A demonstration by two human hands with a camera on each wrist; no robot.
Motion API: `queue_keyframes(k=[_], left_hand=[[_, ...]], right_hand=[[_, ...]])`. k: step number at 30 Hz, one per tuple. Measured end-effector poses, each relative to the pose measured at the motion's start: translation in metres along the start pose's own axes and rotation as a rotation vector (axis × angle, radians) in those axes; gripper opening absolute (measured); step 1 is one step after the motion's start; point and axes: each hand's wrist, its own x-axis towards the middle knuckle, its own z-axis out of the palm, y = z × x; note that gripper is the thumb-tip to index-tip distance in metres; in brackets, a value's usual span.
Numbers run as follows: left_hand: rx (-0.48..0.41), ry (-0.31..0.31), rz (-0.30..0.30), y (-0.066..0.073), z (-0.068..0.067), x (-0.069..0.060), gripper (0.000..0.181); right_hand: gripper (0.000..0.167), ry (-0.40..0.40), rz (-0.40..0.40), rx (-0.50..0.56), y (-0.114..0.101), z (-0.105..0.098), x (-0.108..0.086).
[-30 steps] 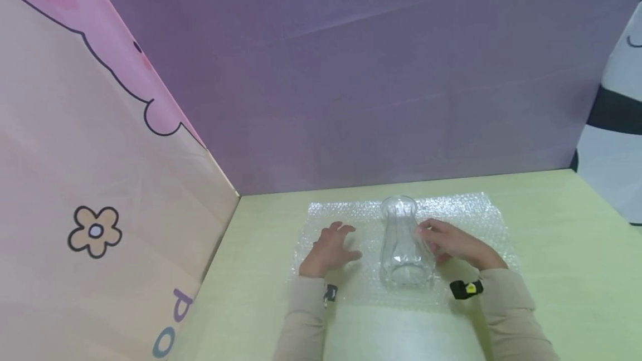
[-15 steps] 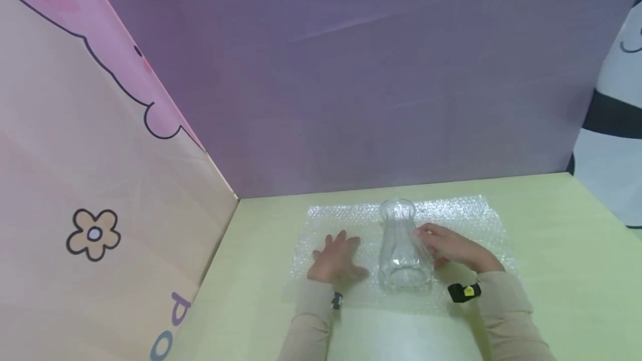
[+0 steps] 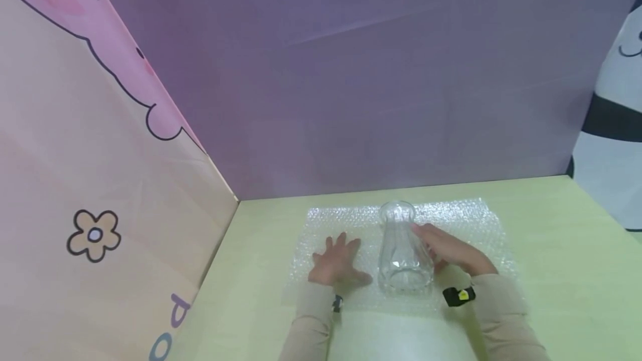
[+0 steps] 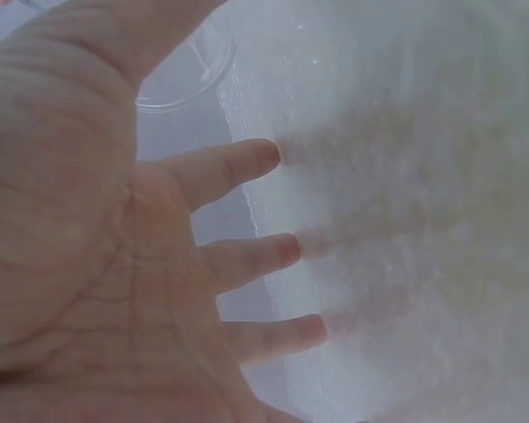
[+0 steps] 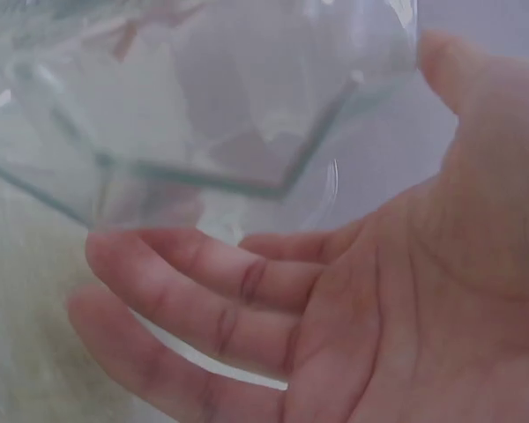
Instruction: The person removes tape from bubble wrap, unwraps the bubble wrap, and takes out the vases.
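Observation:
A clear glass vase (image 3: 403,255) with a faceted body, narrow neck and flared rim is on a sheet of bubble wrap (image 3: 456,213). Its wide base appears nearest the person in the head view; whether it stands or lies I cannot tell. My right hand (image 3: 451,249) grips its right side, thumb on one face and curled fingers low against the glass (image 5: 203,106) in the right wrist view. To the vase's left, my left hand (image 3: 335,261) rests spread on the bubble wrap, fingertips (image 4: 286,247) touching the sheet.
The sheet lies on a pale yellow-green table (image 3: 261,294). A purple backdrop (image 3: 351,82) rises behind it, and a printed panel with a flower (image 3: 95,235) borders the left. Another printed panel (image 3: 612,171) is at the right.
The left hand has come down, turned and spread its fingers on the bubble wrap, shifting slightly right and nearer. The right hand keeps its hold on the vase, with its wrist slightly further left.

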Motion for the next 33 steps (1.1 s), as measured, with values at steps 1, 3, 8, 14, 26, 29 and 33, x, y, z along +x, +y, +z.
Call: queue_keyframes(k=[1, 3, 8, 14, 26, 29, 33], left_hand=[[-0.001, -0.001, -0.001, 0.0, 0.0, 0.0, 0.096], [0.0, -0.002, -0.003, 0.001, 0.0, -0.001, 0.096], [0.0, 0.004, -0.01, 0.002, 0.0, -0.001, 0.097], [-0.005, 0.0, -0.018, 0.003, -0.001, -0.002, 0.098], [-0.001, 0.004, -0.017, 0.006, -0.001, -0.004, 0.096], [0.001, 0.009, -0.017, 0.007, -0.001, -0.004, 0.096], [0.001, 0.008, -0.019, 0.007, -0.002, -0.004, 0.096]], right_hand=[[0.066, -0.007, -0.001, 0.005, -0.001, 0.001, 0.001], [0.065, -0.005, 0.022, 0.014, -0.002, 0.004, 0.001], [0.078, 0.004, 0.107, -0.019, -0.002, 0.009, 0.001], [0.087, -0.008, 0.136, -0.028, 0.0, 0.012, 0.002], [0.086, -0.034, 0.149, -0.005, 0.001, 0.011, 0.002], [0.086, -0.041, 0.149, 0.002, 0.002, 0.011, 0.003], [0.085, -0.041, 0.149, 0.019, 0.004, 0.011, 0.003]])
